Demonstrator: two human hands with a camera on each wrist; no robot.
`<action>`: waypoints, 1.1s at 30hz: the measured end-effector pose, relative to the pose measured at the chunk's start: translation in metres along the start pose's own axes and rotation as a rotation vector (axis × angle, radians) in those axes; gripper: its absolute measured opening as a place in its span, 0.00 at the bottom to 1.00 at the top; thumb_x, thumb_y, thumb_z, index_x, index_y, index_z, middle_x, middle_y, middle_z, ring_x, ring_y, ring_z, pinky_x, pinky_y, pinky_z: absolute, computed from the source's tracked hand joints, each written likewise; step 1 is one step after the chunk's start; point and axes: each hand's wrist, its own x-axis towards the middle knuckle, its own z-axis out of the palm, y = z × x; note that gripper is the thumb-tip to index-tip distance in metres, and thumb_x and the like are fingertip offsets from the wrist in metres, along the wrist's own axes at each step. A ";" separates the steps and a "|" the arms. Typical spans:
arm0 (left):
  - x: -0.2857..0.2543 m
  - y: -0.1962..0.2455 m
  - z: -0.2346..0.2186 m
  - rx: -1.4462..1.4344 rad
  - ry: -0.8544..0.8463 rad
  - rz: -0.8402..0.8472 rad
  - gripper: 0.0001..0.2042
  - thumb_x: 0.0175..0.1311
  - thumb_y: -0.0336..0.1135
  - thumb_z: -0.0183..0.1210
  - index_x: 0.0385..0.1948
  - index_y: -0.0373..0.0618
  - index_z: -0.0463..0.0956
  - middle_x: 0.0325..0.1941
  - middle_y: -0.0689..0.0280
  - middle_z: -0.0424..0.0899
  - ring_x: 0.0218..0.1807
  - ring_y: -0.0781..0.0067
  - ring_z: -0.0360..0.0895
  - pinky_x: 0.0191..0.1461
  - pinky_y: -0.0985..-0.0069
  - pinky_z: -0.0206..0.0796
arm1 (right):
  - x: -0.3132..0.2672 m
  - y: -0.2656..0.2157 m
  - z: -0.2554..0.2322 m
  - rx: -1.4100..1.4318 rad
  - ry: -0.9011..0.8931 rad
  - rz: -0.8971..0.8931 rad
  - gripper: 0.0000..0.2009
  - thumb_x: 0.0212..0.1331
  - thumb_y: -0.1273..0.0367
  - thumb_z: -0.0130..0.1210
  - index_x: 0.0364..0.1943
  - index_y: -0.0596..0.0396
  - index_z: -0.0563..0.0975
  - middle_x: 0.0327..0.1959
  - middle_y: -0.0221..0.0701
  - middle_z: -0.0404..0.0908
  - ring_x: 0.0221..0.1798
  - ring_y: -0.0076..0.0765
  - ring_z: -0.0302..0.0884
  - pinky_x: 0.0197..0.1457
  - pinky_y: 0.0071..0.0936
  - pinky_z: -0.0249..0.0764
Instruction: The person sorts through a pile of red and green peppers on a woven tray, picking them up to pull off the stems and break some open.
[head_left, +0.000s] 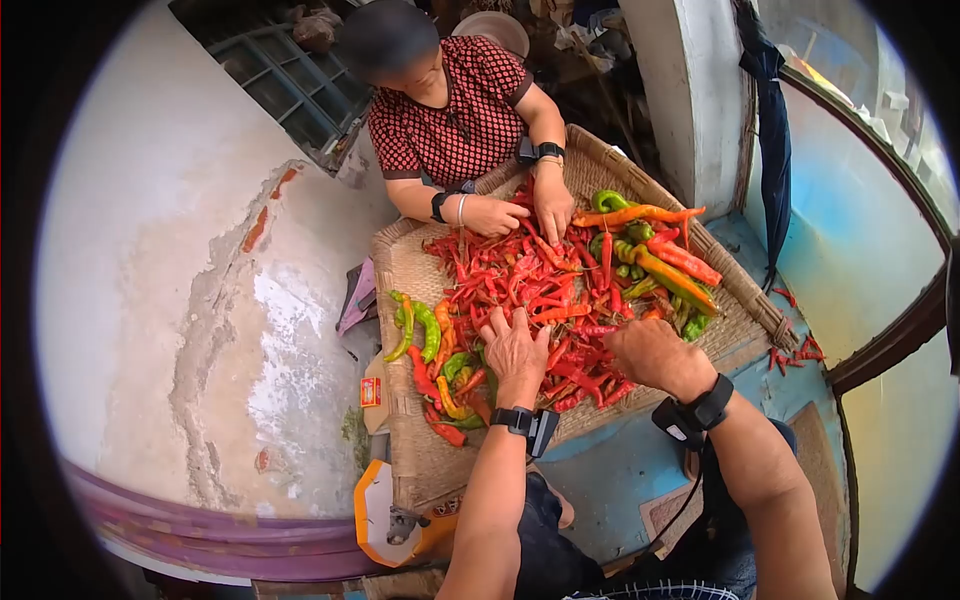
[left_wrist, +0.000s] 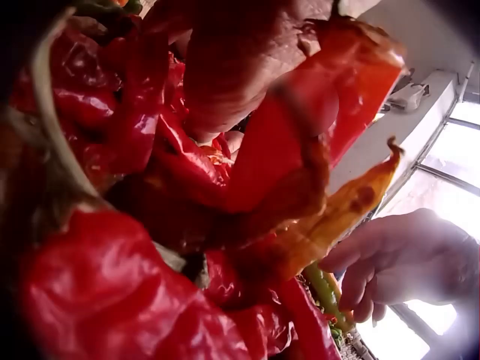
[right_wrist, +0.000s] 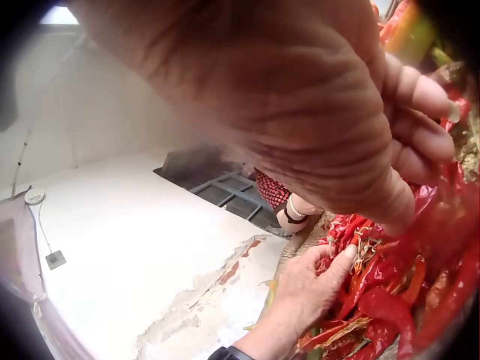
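1. Red chillies [head_left: 540, 290]: a loose heap across the middle of a woven bamboo tray [head_left: 405, 270] that lies on the floor; judged to be the unsorted stock, and still the largest lot by far.
2. Left hand [head_left: 513, 345]: laid palm-down on the near edge of the heap, fingers spread and straight, touching chillies without clasping any; the left wrist view shows only red pods pressed close to the lens.
3. Right hand [head_left: 648, 352]: knuckles up over the near right of the heap, fingers curled down among the pods; whether they pinch one I cannot tell, as the right wrist view shows the fingertips bent at the chillies but no clear grip.
4. Green and yellow chillies [head_left: 425, 335]: a small lot at the tray's left edge, apart from the heap; appears already picked out.
5. Large orange and green peppers [head_left: 660, 255]: a second lot at the far right of the tray; likewise set aside.
6. Second person's hands [head_left: 525, 210]: resting on the far side of the heap.
7. Progress, as a judgement: two small lots separated; most of the red heap remains mixed and unworked.
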 end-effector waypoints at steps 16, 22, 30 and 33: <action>-0.010 0.015 -0.010 -0.496 0.039 0.261 0.14 0.49 0.20 0.54 0.41 0.40 0.73 0.40 0.55 0.74 0.44 0.55 0.74 0.48 0.67 0.66 | -0.011 0.000 -0.003 0.017 -0.002 0.042 0.06 0.53 0.70 0.51 0.30 0.56 0.79 0.28 0.40 0.81 0.35 0.43 0.82 0.35 0.35 0.78; -0.020 0.022 -0.018 -0.606 -0.032 0.211 0.16 0.49 0.18 0.54 0.43 0.41 0.72 0.37 0.58 0.75 0.38 0.64 0.75 0.42 0.72 0.69 | -0.006 -0.003 -0.005 0.023 -0.050 0.073 0.07 0.54 0.70 0.50 0.32 0.56 0.77 0.29 0.40 0.81 0.36 0.46 0.81 0.38 0.40 0.77; -0.023 0.018 -0.032 -0.596 0.008 0.218 0.11 0.52 0.21 0.56 0.39 0.41 0.73 0.35 0.57 0.79 0.39 0.58 0.77 0.42 0.66 0.70 | 0.001 -0.006 0.013 0.004 0.112 0.022 0.05 0.53 0.70 0.51 0.29 0.56 0.75 0.26 0.40 0.80 0.33 0.47 0.81 0.36 0.40 0.76; -0.020 0.010 -0.031 -0.718 0.059 0.138 0.09 0.53 0.22 0.58 0.37 0.39 0.75 0.34 0.60 0.81 0.36 0.68 0.79 0.42 0.72 0.70 | -0.001 -0.005 0.010 0.005 0.134 0.020 0.05 0.52 0.70 0.52 0.29 0.56 0.75 0.25 0.40 0.80 0.32 0.47 0.81 0.36 0.40 0.76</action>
